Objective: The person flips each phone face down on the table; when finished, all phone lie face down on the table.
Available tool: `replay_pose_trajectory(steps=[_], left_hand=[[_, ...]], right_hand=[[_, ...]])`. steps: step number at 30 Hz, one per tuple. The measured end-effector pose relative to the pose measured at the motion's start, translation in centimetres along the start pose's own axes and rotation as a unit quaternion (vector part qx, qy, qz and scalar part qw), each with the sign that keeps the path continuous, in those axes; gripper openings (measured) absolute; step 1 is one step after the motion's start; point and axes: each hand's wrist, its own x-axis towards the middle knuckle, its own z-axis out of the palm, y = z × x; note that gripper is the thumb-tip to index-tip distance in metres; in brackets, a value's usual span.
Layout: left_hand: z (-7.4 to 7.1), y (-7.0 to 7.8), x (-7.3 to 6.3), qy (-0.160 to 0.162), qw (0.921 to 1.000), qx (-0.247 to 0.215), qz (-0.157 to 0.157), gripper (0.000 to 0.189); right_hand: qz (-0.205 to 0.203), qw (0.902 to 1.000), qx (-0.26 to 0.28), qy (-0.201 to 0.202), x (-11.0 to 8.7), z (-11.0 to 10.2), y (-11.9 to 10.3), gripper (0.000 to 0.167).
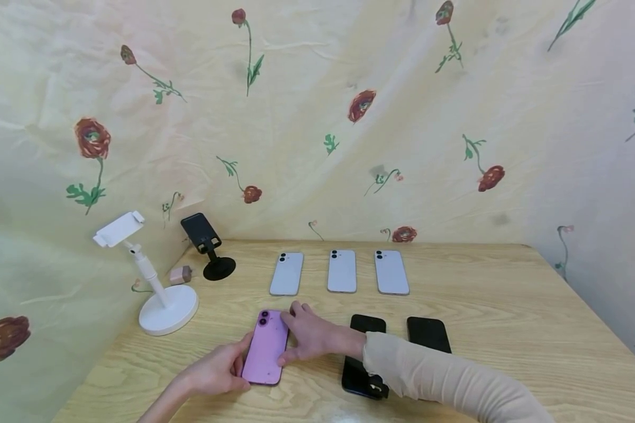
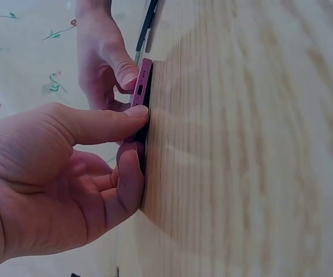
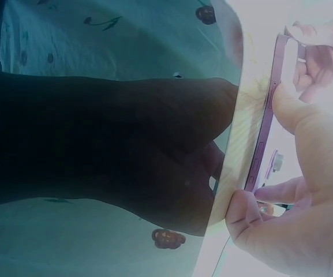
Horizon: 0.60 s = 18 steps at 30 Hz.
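A pink-purple phone lies back up on the wooden table, its two camera lenses at the far end. My left hand grips its lower left corner, and in the left wrist view the thumb presses beside the charging port. At the right long edge, my right hand holds the phone with the thumb low and the fingers by the upper corner. The right wrist view shows the side buttons between the right thumb and fingertips. My right forearm partly covers a black phone and a second black phone.
Three pale phones, left, middle and right, lie in a row farther back. At the left stand a white phone stand, a black phone stand and a small pink charger. Flowered cloth hangs behind.
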Motion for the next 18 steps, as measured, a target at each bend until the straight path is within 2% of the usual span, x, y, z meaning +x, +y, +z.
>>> replay_pose_trajectory(steps=[6,10,12,14,17,18], left_hand=[[0.2,-0.3,0.1,-0.003,0.9999,0.016,-0.004,0.091],[0.4,-0.2,0.1,0.008,0.9995,0.025,-0.014,0.09],[0.5,0.1,0.0,0.039,0.9981,0.042,-0.023,0.088],[0.8,0.7,0.1,0.088,0.9938,0.062,-0.028,0.082],[1.3,2.0,0.7,0.176,0.9794,0.099,-0.01,0.07],[1.5,2.5,1.0,0.195,0.9752,0.104,0.002,0.066]], right_hand=[[-0.006,0.9999,0.009,-0.004,-0.1,0.1,0.1,0.092],[-0.027,0.999,0.033,-0.013,-0.8,-0.7,1.0,0.082],[-0.044,0.9975,0.054,-0.014,-1.4,-1.5,1.8,0.072],[-0.053,0.9954,0.079,-0.013,-2.3,-2.5,2.7,0.062],[-0.055,0.9925,0.109,0.003,-3.8,-3.9,4.4,0.053],[-0.052,0.9918,0.117,0.009,-4.4,-4.3,5.0,0.051]])
